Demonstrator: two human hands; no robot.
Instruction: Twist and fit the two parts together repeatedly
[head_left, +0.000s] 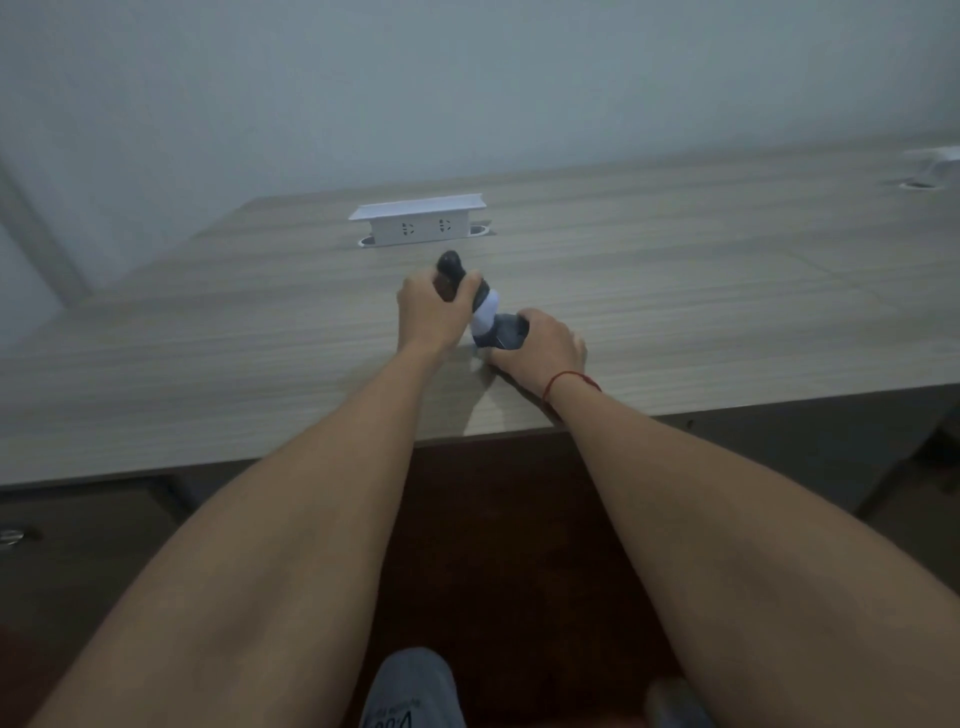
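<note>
Left hand (428, 312): fingers curled round the dark upper end of a black-and-white tool (480, 306), which is tilted above the middle of the wooden desk (208, 353); right hand (545, 348): fingers wrapped round the tool's dark lower end, resting on the desktop; red string (569, 379) on right wrist; white socket box (421, 221) well behind, near the wall.

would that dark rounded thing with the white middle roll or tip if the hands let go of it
Probably. The dark rounded object with a white middle band leans tilted on the wood-grain desk, steadied by the left hand and right hand. Its curved body looks apt to roll. It seems rigid, not floppy.
</note>
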